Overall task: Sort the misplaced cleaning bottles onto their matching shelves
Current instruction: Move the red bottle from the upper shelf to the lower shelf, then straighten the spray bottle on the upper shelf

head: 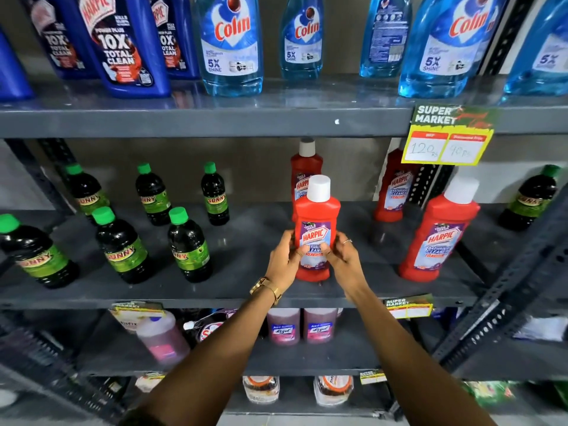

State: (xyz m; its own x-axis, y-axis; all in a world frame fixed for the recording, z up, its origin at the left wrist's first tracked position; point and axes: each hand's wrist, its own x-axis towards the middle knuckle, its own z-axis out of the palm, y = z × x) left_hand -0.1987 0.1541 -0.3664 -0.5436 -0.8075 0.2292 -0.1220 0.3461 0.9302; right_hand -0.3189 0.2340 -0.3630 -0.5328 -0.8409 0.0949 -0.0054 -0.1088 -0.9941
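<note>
A red Harpic bottle (316, 216) with a white cap stands upright on the middle shelf (246, 290), near its front edge. My left hand (284, 259) grips its left side and my right hand (345, 259) grips its right side, over the label. Three more red Harpic bottles stand on the same shelf: one behind (305, 167), one further right at the back (395, 189), one at the front right (436, 235). Several dark Sunny bottles (187, 244) with green caps fill the shelf's left half. One Sunny bottle (531, 198) stands alone at the far right.
The top shelf (215, 121) carries dark blue Harpic bottles (123, 44) on the left and light blue Colin bottles (230, 44) on the right. A yellow price tag (448, 139) hangs from its edge. Pink Lizol bottles (282, 327) stand on the shelf below.
</note>
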